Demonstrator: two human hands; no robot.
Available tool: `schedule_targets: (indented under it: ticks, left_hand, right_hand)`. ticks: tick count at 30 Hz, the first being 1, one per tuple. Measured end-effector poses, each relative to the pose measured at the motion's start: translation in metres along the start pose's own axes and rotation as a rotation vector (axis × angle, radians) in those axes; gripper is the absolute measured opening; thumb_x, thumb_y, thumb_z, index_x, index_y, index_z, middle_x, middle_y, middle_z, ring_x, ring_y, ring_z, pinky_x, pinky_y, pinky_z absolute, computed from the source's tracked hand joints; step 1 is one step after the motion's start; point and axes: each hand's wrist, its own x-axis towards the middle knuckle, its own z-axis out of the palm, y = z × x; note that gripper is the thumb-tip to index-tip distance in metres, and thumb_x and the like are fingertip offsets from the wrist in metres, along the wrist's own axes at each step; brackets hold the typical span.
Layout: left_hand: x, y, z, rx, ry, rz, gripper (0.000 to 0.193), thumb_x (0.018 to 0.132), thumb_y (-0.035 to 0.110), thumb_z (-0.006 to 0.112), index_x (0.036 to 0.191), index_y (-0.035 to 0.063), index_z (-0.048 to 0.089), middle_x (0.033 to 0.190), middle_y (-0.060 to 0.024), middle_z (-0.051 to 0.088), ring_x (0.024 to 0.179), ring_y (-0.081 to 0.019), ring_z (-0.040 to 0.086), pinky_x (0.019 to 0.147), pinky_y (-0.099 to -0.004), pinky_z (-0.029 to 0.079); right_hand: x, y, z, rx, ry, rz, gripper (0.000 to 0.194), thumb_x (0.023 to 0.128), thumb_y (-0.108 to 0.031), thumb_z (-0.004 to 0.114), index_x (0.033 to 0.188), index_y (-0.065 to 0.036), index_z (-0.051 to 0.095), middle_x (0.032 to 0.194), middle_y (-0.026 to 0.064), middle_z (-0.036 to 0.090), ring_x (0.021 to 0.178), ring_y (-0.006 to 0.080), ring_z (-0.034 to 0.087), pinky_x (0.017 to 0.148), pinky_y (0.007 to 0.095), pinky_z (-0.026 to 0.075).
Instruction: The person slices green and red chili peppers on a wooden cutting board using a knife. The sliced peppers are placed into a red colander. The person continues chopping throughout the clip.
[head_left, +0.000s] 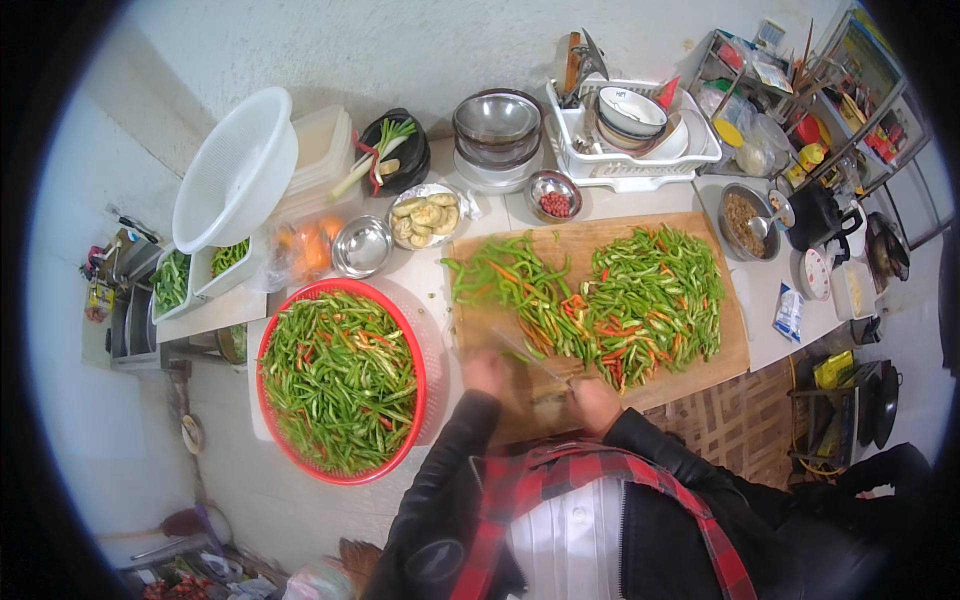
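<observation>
My right hand (596, 405) grips a knife (534, 358) by its handle at the front of a wooden cutting board (495, 416). The blade slants up and left over the wood and is blurred. My left hand (484, 371) rests at the board's left front edge, too blurred to show whether its fingers hold anything. Beyond the blade, green and orange pepper strips (517, 277) lie loosely on the board. A larger heap of cut peppers (652, 300) covers its right half. To the left stands a red plastic basket (420, 375) piled with sliced peppers (337, 375).
Behind the board are a steel bowl of peanuts (555, 204), a plate of pale slices (425, 217) and an empty metal bowl (362, 246). A white dish rack (622, 169) stands against the wall. A bowl of brown food with a spoon (750, 223) sits right of the board.
</observation>
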Motion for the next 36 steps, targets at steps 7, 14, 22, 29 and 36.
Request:
schedule_targets:
  ticks: [7,14,22,29,36]
  left_hand:
    - [0.005,0.007,-0.009,0.011,-0.045,-0.052,0.009,0.069,0.01,0.065,0.066,0.003,0.059,0.073,-0.0174,0.059,0.071,-0.0365,0.058,0.064,-0.0447,0.047]
    - [0.008,0.011,-0.014,0.097,-0.13,0.108,0.007,0.074,0.012,0.062,0.077,0.0069,0.066,0.08,-0.014,0.062,0.074,-0.0338,0.061,0.065,-0.0421,0.049]
    - [-0.002,0.002,0.009,0.037,0.024,0.33,0.015,0.075,0.008,0.06,0.088,0.0058,0.064,0.092,-0.0104,0.063,0.08,-0.0292,0.061,0.071,-0.0384,0.05]
    - [-0.007,-0.006,0.007,0.043,0.023,0.358,0.014,0.073,0.015,0.062,0.086,0.011,0.062,0.088,-0.0109,0.06,0.077,-0.0303,0.058,0.068,-0.0421,0.048]
    - [-0.012,-0.018,0.012,0.093,0.007,0.4,0.007,0.073,0.011,0.058,0.08,0.0105,0.059,0.077,-0.0089,0.056,0.068,-0.0289,0.055,0.059,-0.0425,0.045]
  right_hand:
    - [-0.001,-0.006,0.013,-0.007,-0.077,0.075,0.019,0.079,-0.019,0.055,0.073,-0.001,0.06,0.068,0.0246,0.06,0.065,0.0411,0.06,0.061,0.0495,0.049]
    - [0.016,0.012,0.02,0.176,0.005,0.089,0.021,0.075,-0.018,0.059,0.074,0.002,0.062,0.071,0.0258,0.06,0.067,0.0408,0.061,0.063,0.049,0.049]
    - [0.003,0.013,0.015,0.1,0.055,0.053,0.018,0.077,-0.016,0.056,0.072,0.001,0.06,0.068,0.0252,0.059,0.064,0.0412,0.06,0.062,0.05,0.048]
    - [-0.001,0.006,0.004,-0.005,0.07,0.0,0.018,0.078,-0.02,0.057,0.072,-0.002,0.058,0.066,0.0218,0.059,0.062,0.0396,0.059,0.058,0.0482,0.048]
    - [0.004,0.012,-0.009,-0.093,-0.047,-0.097,0.02,0.077,-0.022,0.056,0.07,-0.004,0.062,0.068,0.0203,0.061,0.066,0.0375,0.062,0.06,0.0477,0.048]
